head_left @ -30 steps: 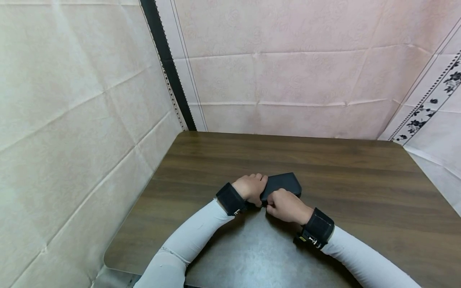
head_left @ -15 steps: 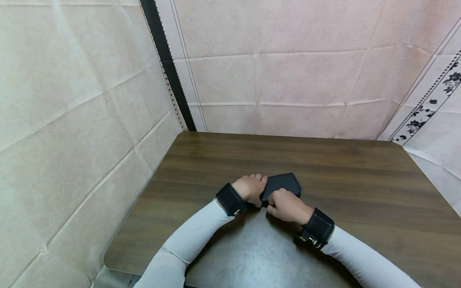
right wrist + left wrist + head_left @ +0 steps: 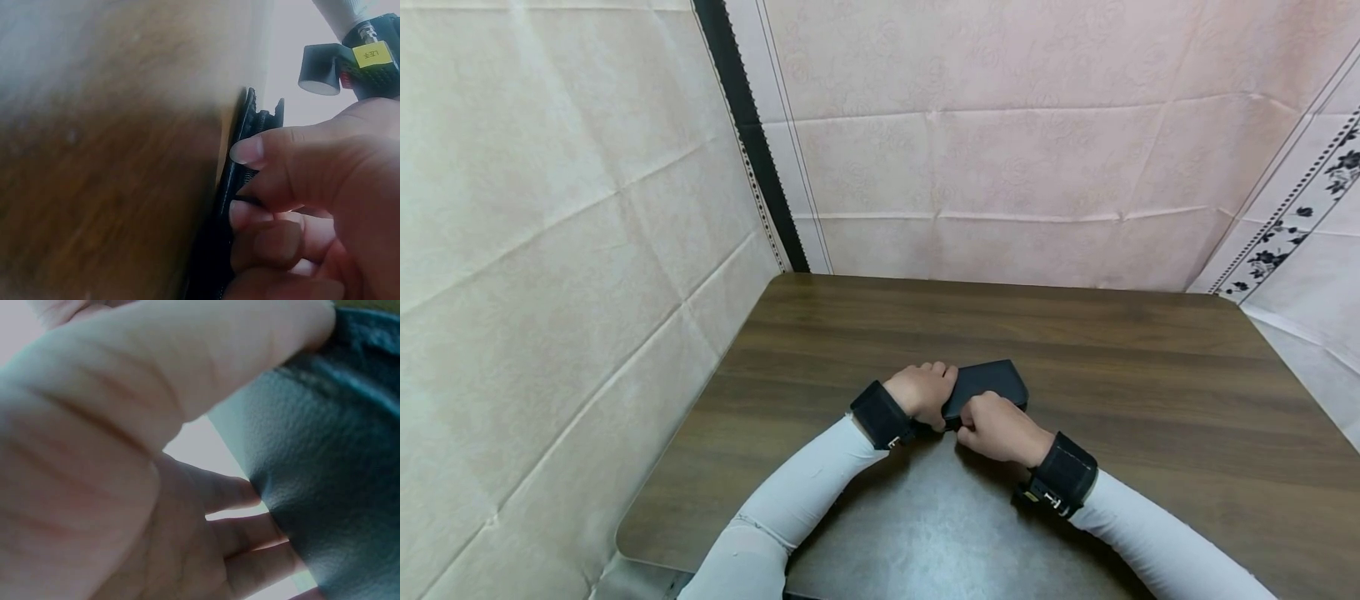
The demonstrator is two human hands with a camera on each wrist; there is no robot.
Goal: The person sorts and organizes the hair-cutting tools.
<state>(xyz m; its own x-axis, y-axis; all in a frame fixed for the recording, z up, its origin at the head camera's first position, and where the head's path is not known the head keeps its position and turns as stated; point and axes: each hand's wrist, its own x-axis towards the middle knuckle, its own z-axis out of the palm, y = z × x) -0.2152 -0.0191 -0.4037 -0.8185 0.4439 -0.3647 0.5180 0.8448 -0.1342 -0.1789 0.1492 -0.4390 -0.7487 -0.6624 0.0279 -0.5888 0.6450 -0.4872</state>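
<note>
A black zip wallet (image 3: 988, 385) with a grained, leather-like surface lies at a slant on the table. My left hand (image 3: 921, 392) holds its left end; in the left wrist view the thumb reaches over to one edge and the fingertips meet the opposite one. At the wallet's near edge is my right hand (image 3: 1000, 427), fingers curled. The right wrist view shows its thumb and finger pinching at the zipper (image 3: 249, 177), where a small dark tab, seemingly the zipper pull, shows between them. Much of the zipper is hidden behind the fingers.
The brown wood-grain table (image 3: 1135, 383) has rounded corners and a shiny glare near its front. Pale cloth (image 3: 1000, 167) hangs behind it and on the left, with a black strip (image 3: 752, 133) at the corner. Black bands (image 3: 1063, 473) circle both wrists over white sleeves.
</note>
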